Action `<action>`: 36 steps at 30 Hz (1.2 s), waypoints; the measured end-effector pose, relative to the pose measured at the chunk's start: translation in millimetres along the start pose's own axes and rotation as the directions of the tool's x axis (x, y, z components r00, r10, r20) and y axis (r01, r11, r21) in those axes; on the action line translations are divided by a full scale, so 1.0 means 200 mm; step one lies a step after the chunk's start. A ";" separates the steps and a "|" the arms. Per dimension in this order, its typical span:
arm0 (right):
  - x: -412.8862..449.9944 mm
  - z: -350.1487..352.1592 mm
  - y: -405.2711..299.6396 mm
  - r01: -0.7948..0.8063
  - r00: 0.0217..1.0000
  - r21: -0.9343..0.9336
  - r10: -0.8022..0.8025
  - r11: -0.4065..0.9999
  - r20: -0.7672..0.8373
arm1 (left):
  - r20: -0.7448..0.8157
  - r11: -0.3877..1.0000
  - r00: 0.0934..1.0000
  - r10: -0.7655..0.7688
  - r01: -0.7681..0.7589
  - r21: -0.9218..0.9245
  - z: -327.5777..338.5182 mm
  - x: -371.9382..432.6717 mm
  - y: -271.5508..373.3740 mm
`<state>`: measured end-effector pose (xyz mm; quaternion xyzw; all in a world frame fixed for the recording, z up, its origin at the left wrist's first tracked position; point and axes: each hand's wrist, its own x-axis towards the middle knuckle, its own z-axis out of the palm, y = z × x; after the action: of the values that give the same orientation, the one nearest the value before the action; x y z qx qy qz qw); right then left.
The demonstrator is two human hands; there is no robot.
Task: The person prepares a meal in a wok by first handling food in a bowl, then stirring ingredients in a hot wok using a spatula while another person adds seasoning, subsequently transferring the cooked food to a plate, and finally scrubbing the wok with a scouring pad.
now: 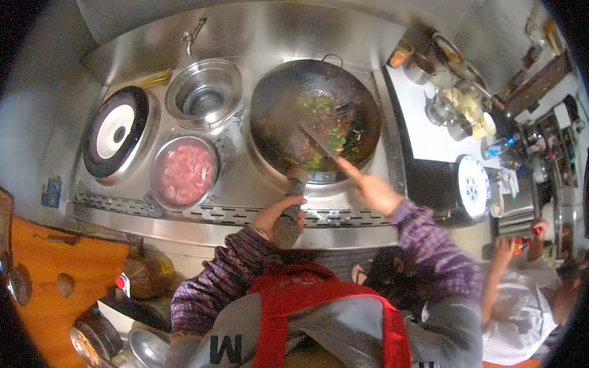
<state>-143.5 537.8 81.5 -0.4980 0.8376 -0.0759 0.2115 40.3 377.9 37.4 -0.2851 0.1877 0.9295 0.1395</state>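
A large dark wok (pixel 270 100) sits on the stainless steel stove. Chopped food (pixel 337 141) with green and dark reddish pieces lies in the wok, partly veiled by haze. My left hand (pixel 278 220) grips the wok's thick, dark handle (pixel 288 232) near the stove's front edge. In my right hand (pixel 377 192) is the handle of a long metal cooking utensil (pixel 320 140), angled down into the wok. The utensil's head is blurred among the food, so its shape is unclear.
Left of the wok stand a bowl of pinkish raw meat (pixel 185 173), a steel pot (pixel 176 99) and a black ring with a white disc (pixel 114 129). A faucet (pixel 187 36) rises behind. Rightward are a patterned plate (pixel 473 183) and a person in white (pixel 518 318) holding a red-labelled item.
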 end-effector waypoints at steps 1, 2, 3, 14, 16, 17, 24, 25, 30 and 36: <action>-0.10 -0.13 -0.02 -0.056 0.993 -0.236 0.077 0.970 0.084 | 0.030 0.997 0.998 -0.047 0.049 -0.066 -0.01 0.02 -0.01; -0.19 -0.22 0.00 -0.016 0.999 -0.364 0.029 0.931 0.029 | 0.038 0.997 0.998 -0.049 0.051 -0.059 0.00 0.03 -0.01; -0.26 -0.27 0.01 0.030 0.999 -0.484 -0.042 0.874 -0.014 | 0.042 0.998 0.999 -0.031 0.033 -0.049 0.01 0.01 -0.01; -0.13 0.02 0.15 -0.169 0.984 -0.058 0.165 0.984 -0.069 | 0.102 0.999 0.995 -0.022 0.027 -0.042 -0.04 0.09 -0.03; -0.12 0.04 0.19 0.028 0.955 0.172 0.025 0.985 -0.295 | 0.039 0.999 0.998 0.044 -0.045 0.021 -0.01 0.04 -0.04; -0.07 0.01 0.23 -0.088 0.953 0.223 0.147 0.971 -0.263 | 0.046 1.000 0.999 0.011 -0.011 -0.007 -0.04 0.06 -0.03; 0.17 0.01 0.16 -0.247 0.953 0.729 0.294 0.639 0.065 | 0.067 1.000 0.998 -0.013 0.015 -0.025 -0.04 0.07 -0.01; 0.09 -0.06 0.06 -0.375 0.926 0.720 0.277 0.585 0.257 | 0.047 0.999 0.999 -0.019 0.021 -0.027 -0.03 0.04 -0.01; -0.36 -0.10 0.05 0.073 0.997 0.297 -0.059 0.952 -0.057 | 0.029 1.000 0.999 -0.027 0.027 -0.004 0.02 0.02 -0.03; -0.18 0.05 0.11 -0.203 0.979 -0.082 0.199 0.976 -0.052 | 0.032 0.998 0.998 0.061 -0.060 -0.023 0.03 0.00 -0.04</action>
<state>-142.2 580.9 75.1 -0.4177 0.8905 -0.0285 0.1778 41.0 387.1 40.0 -0.2653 0.1838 0.9399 0.1112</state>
